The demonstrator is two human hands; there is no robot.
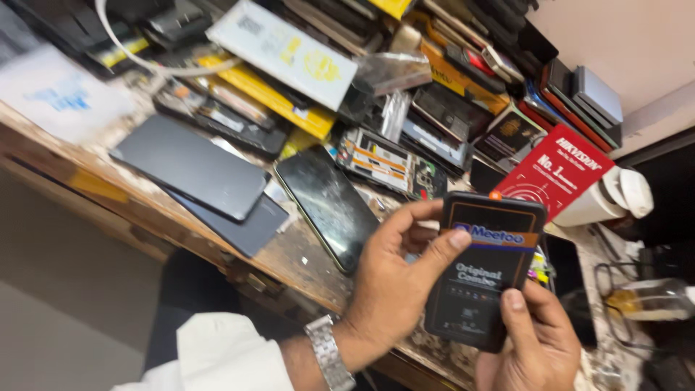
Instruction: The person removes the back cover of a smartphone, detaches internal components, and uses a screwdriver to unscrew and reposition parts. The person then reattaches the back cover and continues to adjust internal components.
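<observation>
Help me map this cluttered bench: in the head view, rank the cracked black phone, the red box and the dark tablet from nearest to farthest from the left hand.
1. Cracked black phone, just left of the left hand.
2. Red box, up to its right.
3. Dark tablet, far left near the bench edge.

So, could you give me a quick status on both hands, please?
Left hand and right hand both grip the black box. Phone lies beside it on the cluttered bench.

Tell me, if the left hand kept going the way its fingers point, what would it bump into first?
The left hand already touches the black box it holds, so that comes first. Past the box, its fingers point up and right, probably toward the red box, though depth is hard to judge.
</observation>
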